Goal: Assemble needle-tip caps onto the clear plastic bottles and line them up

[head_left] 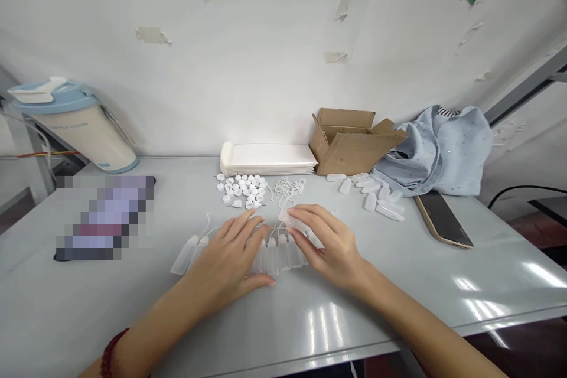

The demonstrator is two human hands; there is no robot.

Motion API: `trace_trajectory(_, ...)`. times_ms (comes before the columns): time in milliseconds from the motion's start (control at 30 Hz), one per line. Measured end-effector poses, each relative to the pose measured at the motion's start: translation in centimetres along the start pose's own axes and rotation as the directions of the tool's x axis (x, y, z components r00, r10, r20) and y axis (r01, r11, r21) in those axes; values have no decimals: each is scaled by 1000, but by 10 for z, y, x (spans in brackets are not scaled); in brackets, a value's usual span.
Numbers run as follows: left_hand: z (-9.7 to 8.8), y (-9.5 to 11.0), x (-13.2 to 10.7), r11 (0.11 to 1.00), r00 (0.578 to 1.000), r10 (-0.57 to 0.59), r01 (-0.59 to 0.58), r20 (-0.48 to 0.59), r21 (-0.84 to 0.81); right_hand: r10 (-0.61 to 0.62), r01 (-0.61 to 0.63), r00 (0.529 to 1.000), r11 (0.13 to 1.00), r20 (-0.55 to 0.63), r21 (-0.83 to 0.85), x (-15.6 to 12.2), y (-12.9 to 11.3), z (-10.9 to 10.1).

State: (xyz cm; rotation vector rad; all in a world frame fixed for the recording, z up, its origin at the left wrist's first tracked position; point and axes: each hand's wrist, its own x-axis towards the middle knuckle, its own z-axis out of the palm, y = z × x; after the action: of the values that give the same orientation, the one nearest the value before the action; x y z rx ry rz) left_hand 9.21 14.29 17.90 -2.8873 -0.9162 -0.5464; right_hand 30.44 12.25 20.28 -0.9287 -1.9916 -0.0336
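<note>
A row of small translucent plastic bottles (271,257) with thin white strings at their necks lies on the grey table. Over this row my left hand (225,260) is spread flat, fingers stretched out and the thumb apart; it covers part of the row. My right hand (330,242) pinches a translucent bottle (296,223) between thumb and fingers, just above the right part of the row. Most of that bottle is hidden by the fingers. Behind the hands are loose white caps (241,189) and a tangle of white strings (289,187).
Loose bottles (371,189) lie at the right, near an open cardboard box (354,150) and a blue cloth (456,147). A phone (443,221) rests under the cloth's edge. White envelopes (270,156) stand by the wall. A tumbler (84,124) and blurred device (106,215) are left.
</note>
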Motion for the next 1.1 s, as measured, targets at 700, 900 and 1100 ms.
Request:
trace_trajectory(700, -12, -32, -14, 960, 966, -195, 223, 169, -168, -19, 18, 1000, 999, -12, -34, 0, 0, -3)
trace_trajectory(900, -12, -38, -17, 948, 952, -222, 261, 210, -184, -24, 24, 1000, 999, -7, -32, 0, -1, -3)
trace_trajectory(1100, -21, -40, -25, 927, 919, -277, 332, 281, -174, -28, 28, 1000, 999, -1, -33, 0, -1, -4)
